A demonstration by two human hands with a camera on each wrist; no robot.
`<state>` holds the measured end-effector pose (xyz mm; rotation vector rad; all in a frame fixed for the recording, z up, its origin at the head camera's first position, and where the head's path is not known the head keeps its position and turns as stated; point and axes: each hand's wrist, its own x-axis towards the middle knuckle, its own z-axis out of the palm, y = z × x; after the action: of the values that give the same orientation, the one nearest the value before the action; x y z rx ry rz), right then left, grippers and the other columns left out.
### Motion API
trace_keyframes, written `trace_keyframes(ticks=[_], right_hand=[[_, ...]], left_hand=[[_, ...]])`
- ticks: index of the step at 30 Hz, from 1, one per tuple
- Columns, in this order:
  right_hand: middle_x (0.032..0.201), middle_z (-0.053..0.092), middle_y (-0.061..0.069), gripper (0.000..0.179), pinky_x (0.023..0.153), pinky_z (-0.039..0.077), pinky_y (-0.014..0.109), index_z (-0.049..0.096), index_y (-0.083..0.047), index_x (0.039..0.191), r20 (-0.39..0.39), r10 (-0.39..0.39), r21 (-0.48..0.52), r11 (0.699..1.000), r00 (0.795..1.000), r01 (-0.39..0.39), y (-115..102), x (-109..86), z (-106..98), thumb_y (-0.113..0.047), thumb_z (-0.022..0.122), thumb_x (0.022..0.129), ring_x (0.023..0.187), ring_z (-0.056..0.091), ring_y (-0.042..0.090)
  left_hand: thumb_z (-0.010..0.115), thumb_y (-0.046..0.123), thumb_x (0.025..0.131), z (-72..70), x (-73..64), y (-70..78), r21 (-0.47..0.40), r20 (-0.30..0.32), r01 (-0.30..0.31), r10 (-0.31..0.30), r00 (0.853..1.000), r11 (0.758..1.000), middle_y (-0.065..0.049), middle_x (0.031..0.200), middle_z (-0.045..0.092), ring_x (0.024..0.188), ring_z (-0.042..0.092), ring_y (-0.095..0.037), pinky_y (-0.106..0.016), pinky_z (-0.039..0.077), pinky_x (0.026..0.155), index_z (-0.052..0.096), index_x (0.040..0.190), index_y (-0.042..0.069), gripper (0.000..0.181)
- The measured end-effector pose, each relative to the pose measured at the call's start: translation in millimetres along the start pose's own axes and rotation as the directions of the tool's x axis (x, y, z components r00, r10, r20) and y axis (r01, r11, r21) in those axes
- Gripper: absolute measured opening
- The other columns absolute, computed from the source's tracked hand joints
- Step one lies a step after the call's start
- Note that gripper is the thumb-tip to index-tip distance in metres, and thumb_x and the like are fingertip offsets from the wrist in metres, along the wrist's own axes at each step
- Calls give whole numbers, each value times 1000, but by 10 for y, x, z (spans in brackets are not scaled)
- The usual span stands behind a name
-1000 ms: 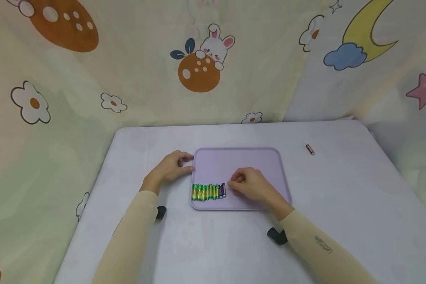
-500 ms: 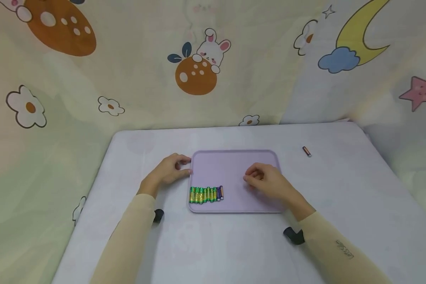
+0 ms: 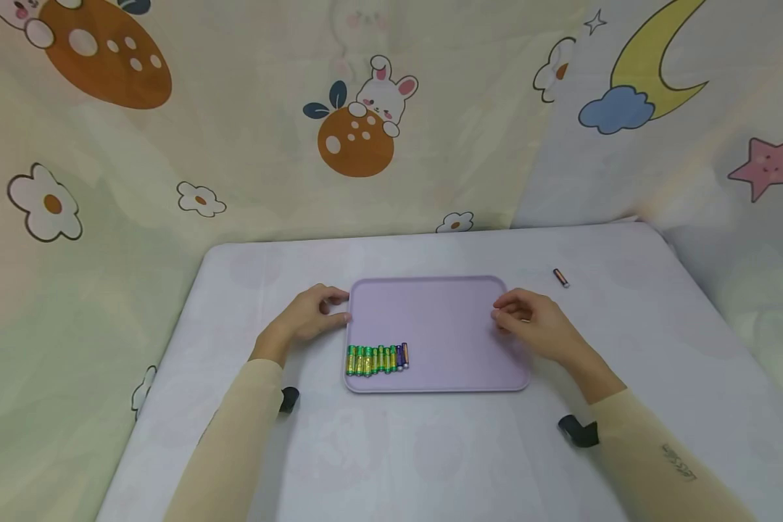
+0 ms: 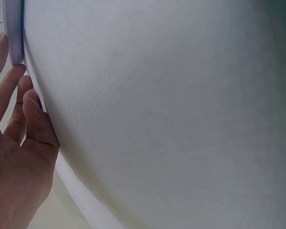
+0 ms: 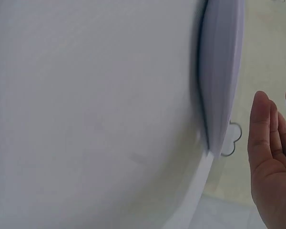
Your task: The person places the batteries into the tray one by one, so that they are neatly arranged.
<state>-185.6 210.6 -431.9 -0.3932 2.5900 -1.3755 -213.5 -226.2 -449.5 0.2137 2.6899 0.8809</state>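
Observation:
A lilac tray (image 3: 438, 319) lies on the white-covered table. Along its front left corner runs a row of several green-and-yellow batteries (image 3: 370, 360), with two dark purple batteries (image 3: 402, 356) at the row's right end. My left hand (image 3: 305, 317) touches the tray's left rim with its thumb and fingertips; the left wrist view shows the fingers loosely bent against the rim (image 4: 13, 33). Over the tray's right edge hovers my right hand (image 3: 540, 325), its fingers relaxed and nothing seen in them. In the right wrist view that hand stands apart from the tray's side (image 5: 221, 62).
One loose battery (image 3: 561, 278), dark with a copper-coloured part, lies on the table beyond the tray's right back corner. Printed cloth (image 3: 261, 130) hangs behind the table. A black camera mount (image 3: 579, 431) shows by the right sleeve, another (image 3: 290, 399) by the left.
My right hand has moved away from the battery row, rightward across the tray to its right edge. The left hand stays at the left rim. The batteries keep their places; the head view shifts slightly.

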Motion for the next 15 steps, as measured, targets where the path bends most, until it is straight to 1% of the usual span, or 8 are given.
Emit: trace_keyframes(ticks=[4,9,15], right_hand=[[104,72,14,30,76,57,24,65,-2,120,-19,11,7,1000,1000,-11,98,-50,-102,-25,69,100,92,73,20],[102,71,18,29,78,58,25,64,1,119,-49,2,40,999,999,0,229,-66,-200,-22,68,101,89,73,17],[104,72,20,30,76,58,25,63,1,119,-72,-2,27,1000,997,4,360,-87,-335,-24,67,102,87,74,17]], left_hand=[[76,40,93,1,-4,9,2,-1,-2,2,1000,1000,-4,131,59,114,51,-27,-45,44,99,60,143,18,56],[76,39,93,-5,-8,19,2,-5,-5,5,1000,1000,-5,131,59,113,51,-27,-44,44,98,61,142,17,56],[76,38,93,-7,-8,25,-1,-3,-14,14,1000,1000,-6,130,60,111,51,-27,-44,44,96,61,142,17,55]])
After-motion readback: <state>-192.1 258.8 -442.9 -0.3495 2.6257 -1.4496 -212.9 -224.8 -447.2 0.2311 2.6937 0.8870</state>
